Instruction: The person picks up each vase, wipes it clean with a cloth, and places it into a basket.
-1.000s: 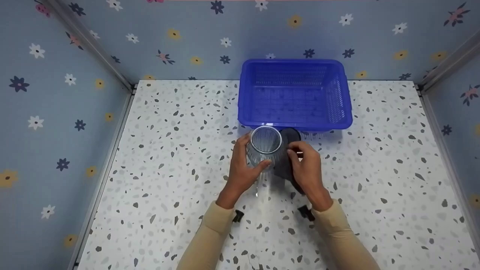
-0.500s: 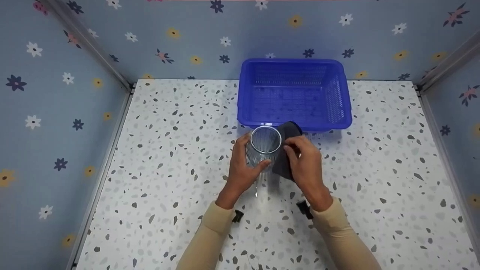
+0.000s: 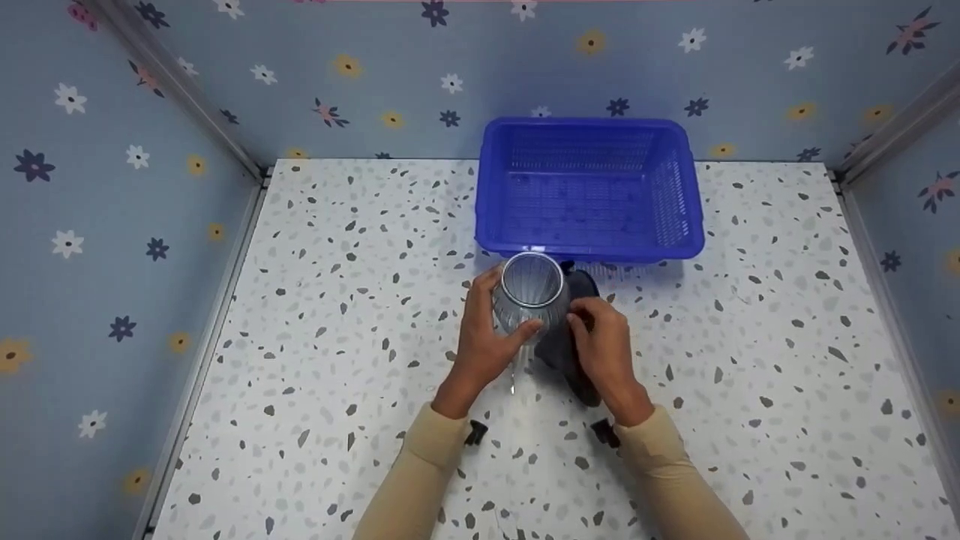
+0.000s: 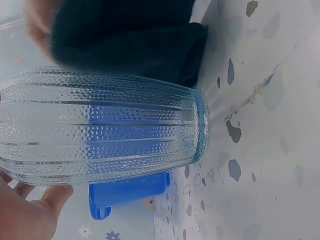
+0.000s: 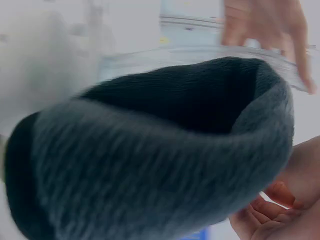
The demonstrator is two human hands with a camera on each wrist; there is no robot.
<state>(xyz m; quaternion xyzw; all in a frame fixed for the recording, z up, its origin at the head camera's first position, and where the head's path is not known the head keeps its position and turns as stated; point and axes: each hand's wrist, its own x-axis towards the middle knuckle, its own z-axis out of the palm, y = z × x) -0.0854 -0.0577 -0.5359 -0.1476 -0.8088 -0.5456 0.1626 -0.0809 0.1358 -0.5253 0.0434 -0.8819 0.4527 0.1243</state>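
Note:
A clear ribbed glass vase (image 4: 100, 125) with a dotted texture stands upright on the speckled table, its round mouth facing up in the head view. My left hand (image 3: 484, 337) grips it near the top, thumb on the near side and fingers round the left. In my right hand (image 3: 606, 345), thumb and fingers pinch a dark grey cloth (image 5: 150, 170), which hangs in a fold along the vase's right side. The cloth (image 3: 559, 356) lies close against the glass there; the head view hides where they touch.
Just behind the vase, a blue plastic basket (image 3: 589, 250) with perforated sides stands against the flowered back wall (image 3: 517, 67). The white speckled tabletop (image 3: 360, 300) extends to both sides, bounded by panels at left and right.
The right hand first rose slightly with the cloth towards the basket, then came down nearer to me, wiping along the vase's side. The left hand and vase stay in place.

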